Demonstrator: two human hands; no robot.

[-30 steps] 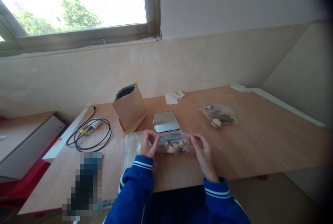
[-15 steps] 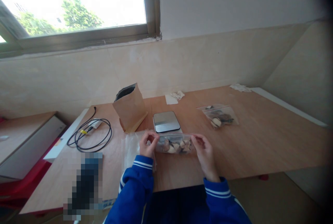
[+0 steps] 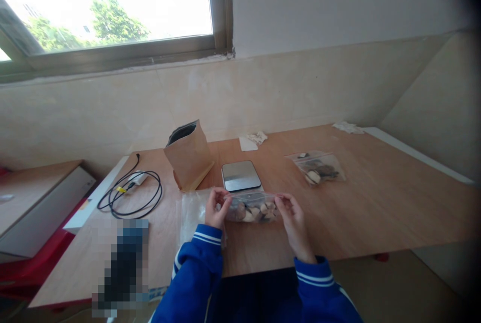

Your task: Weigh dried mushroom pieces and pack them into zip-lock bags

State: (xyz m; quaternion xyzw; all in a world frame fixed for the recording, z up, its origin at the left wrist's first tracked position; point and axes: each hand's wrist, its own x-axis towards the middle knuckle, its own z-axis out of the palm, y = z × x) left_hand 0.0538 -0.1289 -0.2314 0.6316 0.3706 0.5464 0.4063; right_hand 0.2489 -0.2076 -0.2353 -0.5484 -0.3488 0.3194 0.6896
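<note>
A clear zip bag [image 3: 251, 209] with pale and brown dried pieces inside is stretched between my two hands. My left hand [image 3: 217, 208] pinches its left top corner, thumb and fingers closed. At the opposite top corner my right hand [image 3: 293, 215] pinches the bag the same way. Flat empty-looking clear plastic bags [image 3: 191, 218] lie beneath and beside my left hand. Just behind the held bag sits a square scale [image 3: 241, 176] with a shiny top. Whether the zip is fully closed I cannot tell.
An open brown paper bag [image 3: 190, 155] stands left of the scale. Another filled zip bag [image 3: 319, 169] lies to the right. A coiled black cable [image 3: 160, 195] and a blurred dark object [image 3: 126, 263] are at the left. Crumpled white tissue [image 3: 257, 137] lies near the wall.
My left hand has shifted slightly right, and the top edge of the held bag is now slacker and wavy. My right hand stays nearly in place.
</note>
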